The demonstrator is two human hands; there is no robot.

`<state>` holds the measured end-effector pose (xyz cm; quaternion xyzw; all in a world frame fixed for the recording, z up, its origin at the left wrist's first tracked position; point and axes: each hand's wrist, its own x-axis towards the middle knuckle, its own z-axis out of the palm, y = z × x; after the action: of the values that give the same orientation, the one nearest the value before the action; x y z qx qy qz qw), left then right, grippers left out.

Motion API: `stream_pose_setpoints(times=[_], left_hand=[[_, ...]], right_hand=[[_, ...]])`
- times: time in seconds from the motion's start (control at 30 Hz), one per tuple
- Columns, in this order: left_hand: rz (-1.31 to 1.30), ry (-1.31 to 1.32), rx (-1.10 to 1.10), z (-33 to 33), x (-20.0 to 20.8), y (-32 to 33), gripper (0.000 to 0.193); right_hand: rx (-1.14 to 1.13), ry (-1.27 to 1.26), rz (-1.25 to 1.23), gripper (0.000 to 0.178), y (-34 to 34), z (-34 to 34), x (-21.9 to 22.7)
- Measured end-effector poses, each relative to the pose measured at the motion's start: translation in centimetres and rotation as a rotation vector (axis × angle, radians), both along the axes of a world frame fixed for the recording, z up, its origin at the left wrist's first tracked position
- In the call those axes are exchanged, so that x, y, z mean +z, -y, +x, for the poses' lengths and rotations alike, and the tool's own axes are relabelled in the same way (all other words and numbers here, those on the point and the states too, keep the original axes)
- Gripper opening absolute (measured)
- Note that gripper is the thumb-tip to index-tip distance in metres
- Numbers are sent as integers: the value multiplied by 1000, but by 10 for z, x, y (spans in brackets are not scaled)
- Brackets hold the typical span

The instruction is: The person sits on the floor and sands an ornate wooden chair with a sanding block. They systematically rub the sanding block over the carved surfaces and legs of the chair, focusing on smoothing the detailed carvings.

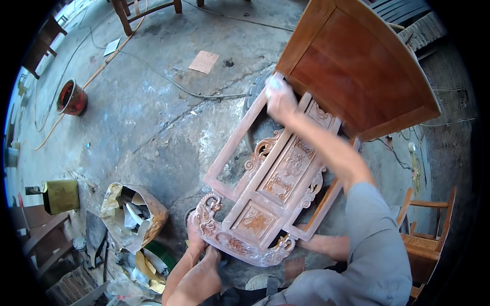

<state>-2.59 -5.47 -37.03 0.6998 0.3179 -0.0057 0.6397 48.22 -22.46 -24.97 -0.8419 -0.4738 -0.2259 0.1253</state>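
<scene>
My right hand (280, 100) is closed around a small whitish pad, which I cannot make out clearly through the motion blur. It presses at the far left corner of a pale, dusty wooden chair back (286, 178). Carved panels run down its middle, with scrollwork at the sides and a carved crest (240, 243) nearest me. A glossy reddish-brown seat panel (352, 69) stands at the far end, right beside my hand. My right arm reaches across the chair back and covers part of its carving. My left hand does not show.
My bare legs flank the crest. At left stand an open sack (134, 217) of scraps, a yellowish can (61, 197) and a red-stained bucket (72, 98). An orange hose (106, 62) and dark cables cross the concrete floor. A small wooden chair (427, 239) stands at right.
</scene>
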Motion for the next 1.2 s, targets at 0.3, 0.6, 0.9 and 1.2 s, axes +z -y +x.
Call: stream_pose_setpoints(times=[0.3,0.6,0.9,1.2], left_hand=[[162,15,-4,-8,13,-8,30],[209,-27,-67,-2,35,-10,30],[199,-68,-38,11,46,-1,29],[94,97,-38,31,61,1,29]], right_hand=[[-235,-419,127,44,-19,-55,67],[370,-389,-79,53,-30,-200,-9],[-169,-406,45,60,-34,-56,-27],[-288,-379,220,48,-24,-22,-16]])
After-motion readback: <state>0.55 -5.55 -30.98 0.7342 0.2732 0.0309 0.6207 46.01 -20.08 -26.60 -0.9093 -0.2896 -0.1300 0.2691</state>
